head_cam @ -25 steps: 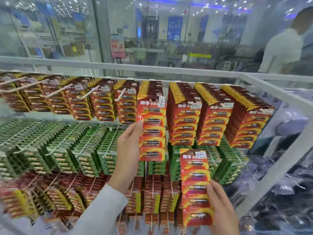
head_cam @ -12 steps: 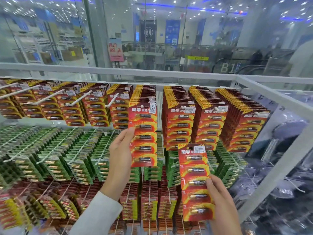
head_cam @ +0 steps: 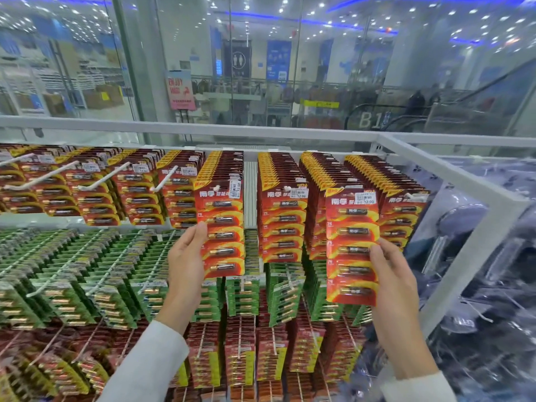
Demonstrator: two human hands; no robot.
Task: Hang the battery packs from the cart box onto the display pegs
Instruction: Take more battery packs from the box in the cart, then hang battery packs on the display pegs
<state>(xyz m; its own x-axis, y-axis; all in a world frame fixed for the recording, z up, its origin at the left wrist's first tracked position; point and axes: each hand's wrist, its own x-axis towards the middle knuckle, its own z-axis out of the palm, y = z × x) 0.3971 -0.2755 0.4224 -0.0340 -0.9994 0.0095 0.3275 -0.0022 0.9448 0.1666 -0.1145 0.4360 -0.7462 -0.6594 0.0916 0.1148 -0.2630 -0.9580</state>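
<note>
A red battery pack (head_cam: 222,227) hangs at the front of a full peg in the top row, the white peg tip (head_cam: 216,187) showing through its hole. My left hand (head_cam: 185,262) holds this pack by its left edge. My right hand (head_cam: 393,280) grips a second red battery pack (head_cam: 351,245) by its right edge and holds it upright before the row's second peg from the right. That pack's top sits level with the front of the hanging stack there. The cart box is out of view.
Full red stacks (head_cam: 282,221) fill the top row, with bare white peg ends (head_cam: 95,181) sticking out on the left. Green packs (head_cam: 87,274) hang in the middle row, darker red ones (head_cam: 240,352) below. A white metal frame (head_cam: 452,181) borders the rack on the right.
My right hand has lifted its pack from low centre up and right to the top row. My left hand keeps hold of the hanging pack's edge.
</note>
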